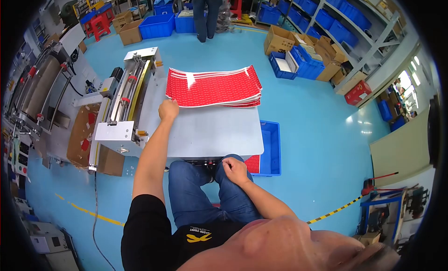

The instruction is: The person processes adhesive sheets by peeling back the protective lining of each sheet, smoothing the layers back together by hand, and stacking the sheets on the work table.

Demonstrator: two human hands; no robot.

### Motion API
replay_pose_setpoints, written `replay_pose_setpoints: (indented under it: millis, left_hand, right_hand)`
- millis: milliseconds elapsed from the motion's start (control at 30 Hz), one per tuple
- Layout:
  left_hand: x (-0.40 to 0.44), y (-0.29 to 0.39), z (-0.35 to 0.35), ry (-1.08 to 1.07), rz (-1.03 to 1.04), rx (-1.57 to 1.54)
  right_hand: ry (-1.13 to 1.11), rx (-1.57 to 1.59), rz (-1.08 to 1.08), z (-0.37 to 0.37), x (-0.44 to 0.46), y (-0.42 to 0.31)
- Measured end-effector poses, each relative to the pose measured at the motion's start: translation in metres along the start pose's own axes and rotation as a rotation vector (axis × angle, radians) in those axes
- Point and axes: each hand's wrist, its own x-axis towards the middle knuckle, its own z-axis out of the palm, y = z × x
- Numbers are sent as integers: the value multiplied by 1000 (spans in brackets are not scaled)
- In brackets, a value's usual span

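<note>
A stack of red printed sheets (212,86) with white edges lies slightly fanned on the far part of a white table (214,135). My left hand (168,110) is closed at the near left corner of this stack, its fingers curled over the sheets' edge; how many sheets it pinches is hidden. Closer to me, my right hand (236,170) rests on my right knee beside the table's front edge. Its fingers are curled in, and nothing shows in them.
Left of the table stands a roller machine (128,96). A blue crate (270,147) holding red sheets sits on the floor to the right. Cardboard boxes (280,39), blue bins and shelving line the back right. Another person (206,14) stands at the far side.
</note>
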Motion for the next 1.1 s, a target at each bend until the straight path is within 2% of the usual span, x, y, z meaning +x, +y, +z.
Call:
replay_pose_setpoints:
  millis: [33,233,333,533,700,867,1033,1100]
  left_hand:
    - [-3,1,0,62,32,4]
    - [3,-13,6,90,-38,-414]
    - [-2,-1,-9,72,-133,-540]
    - [-25,9,-23,120,-122,-707]
    - [-102,-41,-3,71,-192,-920]
    - [-200,-103,33,16,-393,-1087]
    - [-215,-108,39,-53,-419,-1120]
    - [-213,-104,35,-87,-436,-1132]
  right_hand:
    - [7,-9,-9,0,0,1]
    - [3,-57,-10,-3,-2,-4]
    - [13,-36,-35,1,-1,2]
    - [26,-27,-26,0,-2,3]
    - [13,-47,-112,0,-4,5]
    - [-51,123,50,2,-3,10]
    - [-168,154,47,16,42,12]
    - [-216,136,-87,34,65,9]
